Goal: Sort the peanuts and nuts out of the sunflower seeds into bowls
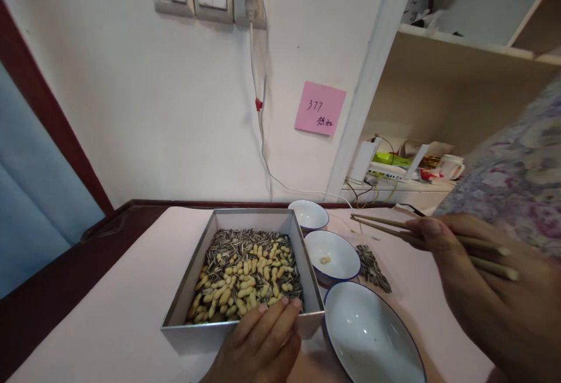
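My left hand (pixel 265 342) grips the near rim of a grey square box (pixel 309 272), its fingers hooked over the edge. Inside the box, peanuts in their shells (pixel 248 283) lie over and beside striped sunflower seeds (pixel 236 240). In my right hand (pixel 477 278) is a pair of wooden chopsticks (pixel 394 224). Their tips are close together, with nothing seen between them, out beyond the bowls. Three blue-rimmed white bowls stand along the box's right side: a small far bowl (pixel 309 214), a middle bowl (pixel 339 251) holding one peanut (pixel 325 260), and a large near bowl (pixel 372 336).
A pile of dark seeds (pixel 373 268) lies right of the middle bowl. Pale pink paper (pixel 118 289) covers the table. A white cable (pixel 302 189) runs down the wall onto it. Behind at right is a shelf (pixel 442 184) with a router; patterned cloth (pixel 512 161) hangs nearby.
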### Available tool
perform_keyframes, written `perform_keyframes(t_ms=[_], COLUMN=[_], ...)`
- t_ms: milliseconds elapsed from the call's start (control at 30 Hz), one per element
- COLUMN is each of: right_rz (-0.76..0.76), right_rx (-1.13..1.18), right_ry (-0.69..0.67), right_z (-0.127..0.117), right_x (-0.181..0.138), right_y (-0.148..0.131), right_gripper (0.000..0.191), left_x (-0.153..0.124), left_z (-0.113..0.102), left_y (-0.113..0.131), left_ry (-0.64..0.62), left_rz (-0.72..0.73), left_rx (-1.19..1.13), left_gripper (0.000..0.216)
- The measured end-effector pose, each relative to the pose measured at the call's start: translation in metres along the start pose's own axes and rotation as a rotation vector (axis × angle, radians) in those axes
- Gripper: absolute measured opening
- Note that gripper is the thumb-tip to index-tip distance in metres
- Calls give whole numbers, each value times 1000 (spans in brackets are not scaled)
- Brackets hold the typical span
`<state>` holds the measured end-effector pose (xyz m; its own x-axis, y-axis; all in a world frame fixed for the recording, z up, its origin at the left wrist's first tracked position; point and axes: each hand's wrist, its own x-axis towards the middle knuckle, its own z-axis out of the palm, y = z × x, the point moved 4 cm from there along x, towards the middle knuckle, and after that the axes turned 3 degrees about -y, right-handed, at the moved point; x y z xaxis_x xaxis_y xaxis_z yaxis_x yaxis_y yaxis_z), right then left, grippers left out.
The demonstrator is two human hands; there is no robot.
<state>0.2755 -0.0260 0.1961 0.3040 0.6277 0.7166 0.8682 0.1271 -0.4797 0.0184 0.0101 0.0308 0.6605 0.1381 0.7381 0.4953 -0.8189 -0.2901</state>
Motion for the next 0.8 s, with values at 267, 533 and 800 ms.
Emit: perform_keyframes(t_ms=[267,533,800], right_rz=[-95,-120,-216], right_rx=[189,275,355], right_ry=[-146,-564,-462], right_z=[27,81,91], right_x=[-6,-28,-35], right_y=[-16,-40,-50], right_gripper=[22,34,25], left_x=[3,2,2], left_z=[-3,-2,1], left_y=[0,2,4], left_ry=[-1,0,39], left_rz=[-9,-5,-52], left_rx=[-14,7,33], left_gripper=[20,18,17])
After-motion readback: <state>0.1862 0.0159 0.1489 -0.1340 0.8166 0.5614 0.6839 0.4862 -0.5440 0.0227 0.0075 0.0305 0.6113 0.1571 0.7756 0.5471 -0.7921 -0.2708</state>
